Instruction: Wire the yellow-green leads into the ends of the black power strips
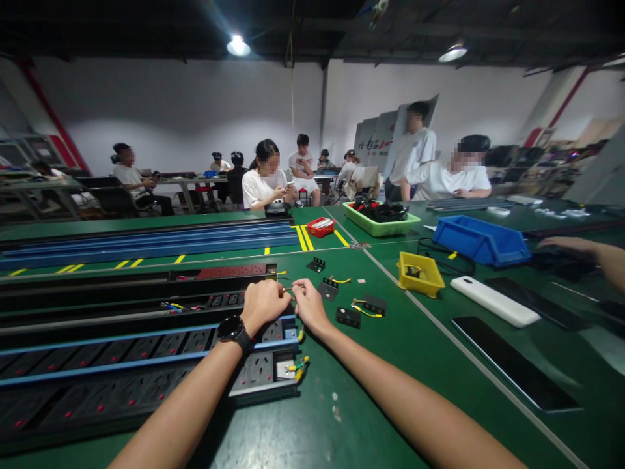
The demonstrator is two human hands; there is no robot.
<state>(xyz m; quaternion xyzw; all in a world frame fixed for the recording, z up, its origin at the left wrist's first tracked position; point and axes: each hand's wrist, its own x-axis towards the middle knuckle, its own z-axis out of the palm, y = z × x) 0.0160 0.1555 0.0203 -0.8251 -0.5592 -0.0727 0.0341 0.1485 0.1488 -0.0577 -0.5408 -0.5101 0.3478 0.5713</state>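
My left hand (266,302), with a black watch at the wrist, is closed at the right end of a black power strip (219,303). Right beside it, my right hand (308,303) has its fingers pinched together. A small thin piece shows between the two hands, too small to make out. Below them lie a blue-edged socket strip (166,344) and a silver-edged socket strip (258,370) with yellow-green wires at its end. Black end brackets (348,317) lie to the right of my hands, some with yellow wires.
Beyond are blue rails (156,241), a red tray (321,227) and a green basket (381,223). To the right stand a yellow bin (420,273), a blue bin (481,240), a white power bank (494,301) and a black phone (515,361). Another person's hand (573,246) reaches in at right.
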